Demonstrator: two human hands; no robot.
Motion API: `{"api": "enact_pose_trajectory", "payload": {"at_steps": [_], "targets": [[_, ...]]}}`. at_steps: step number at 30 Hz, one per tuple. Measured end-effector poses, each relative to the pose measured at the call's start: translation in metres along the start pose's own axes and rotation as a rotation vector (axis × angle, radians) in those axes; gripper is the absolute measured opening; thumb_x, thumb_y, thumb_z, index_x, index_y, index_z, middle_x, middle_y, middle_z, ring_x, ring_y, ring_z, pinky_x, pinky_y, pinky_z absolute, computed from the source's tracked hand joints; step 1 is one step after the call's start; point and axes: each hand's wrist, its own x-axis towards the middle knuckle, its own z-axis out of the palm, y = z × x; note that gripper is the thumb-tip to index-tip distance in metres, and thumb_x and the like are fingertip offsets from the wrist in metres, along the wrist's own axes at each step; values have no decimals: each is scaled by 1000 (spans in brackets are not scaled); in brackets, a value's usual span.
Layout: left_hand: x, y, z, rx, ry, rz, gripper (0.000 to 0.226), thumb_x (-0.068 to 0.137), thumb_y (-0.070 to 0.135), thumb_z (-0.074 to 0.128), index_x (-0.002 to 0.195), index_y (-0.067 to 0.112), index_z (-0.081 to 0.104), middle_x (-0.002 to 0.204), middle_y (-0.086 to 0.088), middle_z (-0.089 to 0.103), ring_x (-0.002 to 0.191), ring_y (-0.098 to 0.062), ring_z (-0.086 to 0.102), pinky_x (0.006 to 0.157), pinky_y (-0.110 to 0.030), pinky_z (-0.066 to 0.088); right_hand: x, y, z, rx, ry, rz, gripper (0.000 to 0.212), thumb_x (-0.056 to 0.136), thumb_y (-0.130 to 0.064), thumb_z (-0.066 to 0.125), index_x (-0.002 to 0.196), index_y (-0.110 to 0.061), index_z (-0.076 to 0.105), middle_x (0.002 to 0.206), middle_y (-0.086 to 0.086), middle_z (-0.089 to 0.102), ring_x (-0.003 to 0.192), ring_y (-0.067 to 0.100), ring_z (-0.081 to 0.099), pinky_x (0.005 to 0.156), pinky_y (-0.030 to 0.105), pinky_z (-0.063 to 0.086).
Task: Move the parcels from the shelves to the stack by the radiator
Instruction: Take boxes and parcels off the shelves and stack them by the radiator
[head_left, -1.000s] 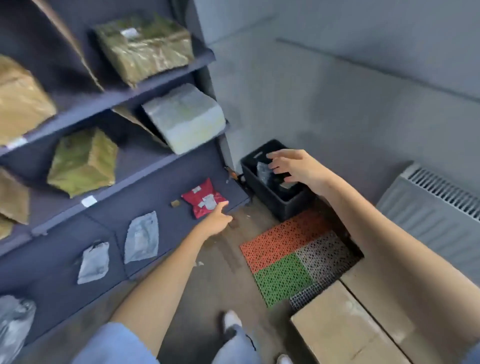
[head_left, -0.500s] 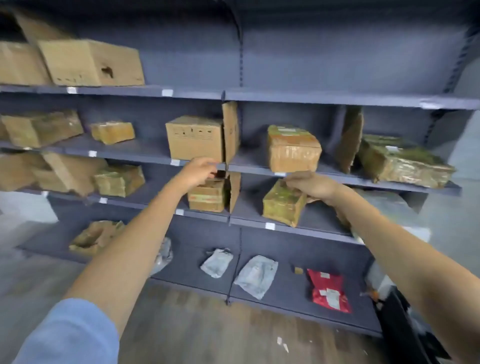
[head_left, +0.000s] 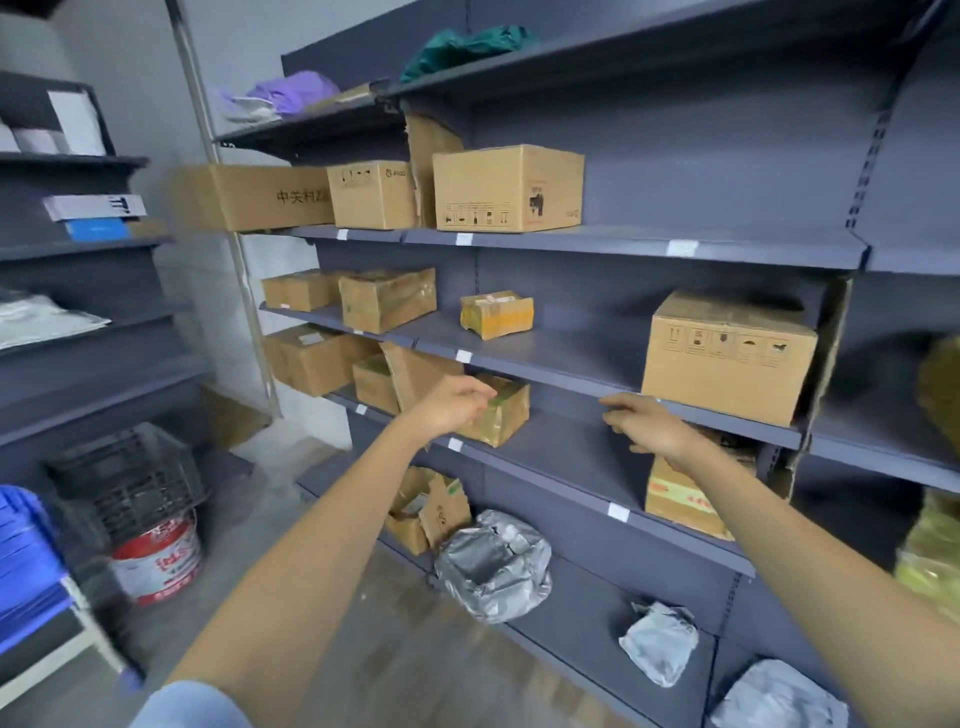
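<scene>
Cardboard parcel on the shelf is being reached for: left hand touches it, loosely curled; right hand hovers empty, open. Next, grip both sides.

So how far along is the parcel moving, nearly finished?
Far from finished. Neither the stack nor the radiator shows here, so nothing can be counted as done. Both hands are empty: the left hand reaches at a taped parcel, the right hand hovers nearby. Many boxes remain shelved.

Brown parcels, grey shelves
</scene>
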Motion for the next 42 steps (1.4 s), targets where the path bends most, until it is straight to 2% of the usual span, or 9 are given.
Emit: {"api": "enact_pose_trajectory", "payload": {"at_steps": [3,15,21,26,29,31,35,39,42], "targets": [[44,-13,-12,-10,-6,5,33,100,10,36,126,7,55,131,-10,55,102,-13,51,72,-18,42,54,-15,10,44,60,-49,36,95,-10,44,130,-8,51,104,6,48,96,18,45,92,32,40],[274,0,-146,67,186,82,33,99,12,37,126,10,57,137,-6,52,126,-23,47,92,-31,42,290,-138,-14,2,218,-269,40,96,-16,43,136,-17,44,139,6,46,128,20,43,98,25,33],[385,-27,-208,-3,266,102,35,99,14,41,132,8,51,140,-8,48,130,-21,43,111,-33,34,386,-172,24,1,304,-307,54,95,-14,42,147,-19,25,147,3,40,137,20,34,109,29,27],[481,-20,-230,-149,280,216,43,101,24,33,142,12,36,150,-5,35,137,-23,34,114,-33,28,435,-181,60,-2,447,-346,56,94,-6,42,146,-19,24,128,-9,45,124,8,39,88,10,27],[527,-9,-242,-271,225,239,47,101,33,29,146,16,30,152,-2,31,138,-23,33,114,-35,28,456,-199,68,45,579,-324,59,96,-8,42,148,-11,14,147,4,33,139,19,28,93,13,25],[553,-2,-249,-322,157,250,51,100,39,28,147,18,27,152,-2,32,138,-22,33,113,-35,27,467,-213,69,100,688,-296,56,98,-15,39,149,-11,14,150,6,31,139,22,28,99,20,25],[582,1,-249,-364,-21,273,62,93,57,21,139,21,42,139,-2,51,127,-23,47,110,-42,35,481,-230,74,288,825,-219,37,101,-31,25,129,-19,45,137,5,47,130,25,40,101,31,31],[572,-2,-264,-436,59,316,64,91,60,25,128,14,50,122,-6,61,109,-25,58,100,-43,46,474,-236,76,270,1086,-158,39,98,-33,23,92,-9,54,97,3,54,92,22,49,80,31,34],[571,-8,-286,-641,56,305,48,98,50,28,89,13,58,82,-5,61,62,-13,63,60,-23,54,449,-234,60,441,1190,-217,48,96,-36,25,72,-12,59,75,5,61,66,18,54,66,28,41]]}}
